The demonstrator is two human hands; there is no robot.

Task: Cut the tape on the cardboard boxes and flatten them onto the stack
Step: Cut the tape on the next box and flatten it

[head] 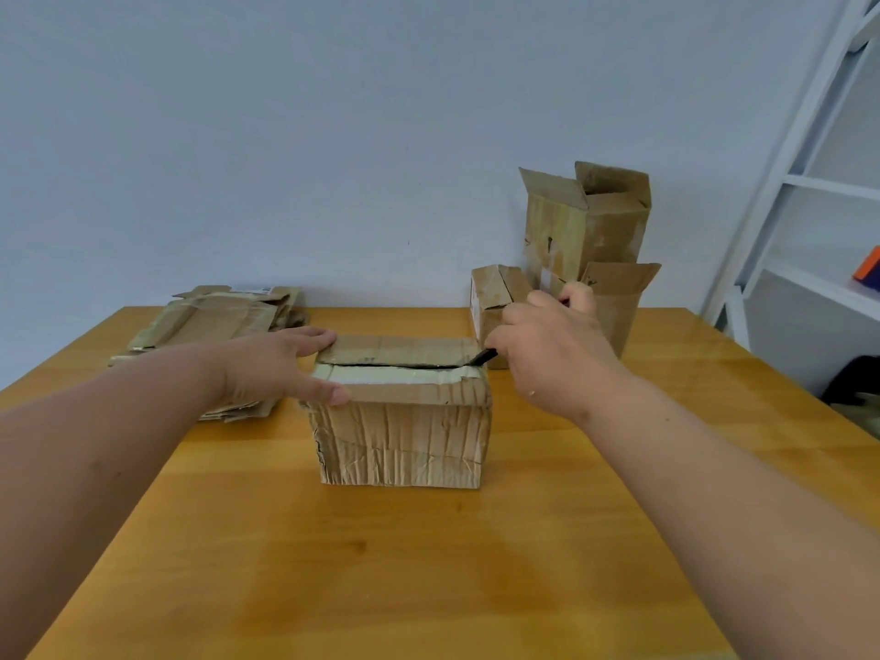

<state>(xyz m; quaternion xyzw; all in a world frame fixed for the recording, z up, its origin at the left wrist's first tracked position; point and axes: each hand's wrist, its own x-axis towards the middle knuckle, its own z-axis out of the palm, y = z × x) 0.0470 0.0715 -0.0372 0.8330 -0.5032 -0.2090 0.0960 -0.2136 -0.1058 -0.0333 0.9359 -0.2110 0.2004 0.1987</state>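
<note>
While the left hand [281, 362] spreads straight fingers [316, 334] over the box's left top edge, thumb pressed against the near upper rim, the right hand [547, 345] curls its fingers around a dark-handled cutter [485, 357]. The cutter's tip sits at the right end of the top seam, where the flaps meet.

The cardboard box [402, 435] stands near the middle of the wooden tabletop [428, 588], a little toward the far edge. Pale tape [395, 374] runs along the near flap, and a dark slit shows along the seam, so the tape on top looks largely cut through. The box's near face is heavily creased and wrinkled. It looks light and probably empty, and the worn card looks soft rather than stiff. It would likely buckle under a firm squeeze and slide easily on the smooth wood, so pinning it from above at a corner, as the left hand does, seems the sound hold. For flattening, the flap edges and opposite corners look like the best places to grip.

Behind the left hand, toward the far left corner of the tabletop, lies the stack of flattened boxes [209, 321]. Near the far right edge stand more boxes [585, 231], a tall one with open flaps and smaller ones beside it. A white shelf frame [809, 183] stands off the tabletop's right edge, against a plain pale wall.
</note>
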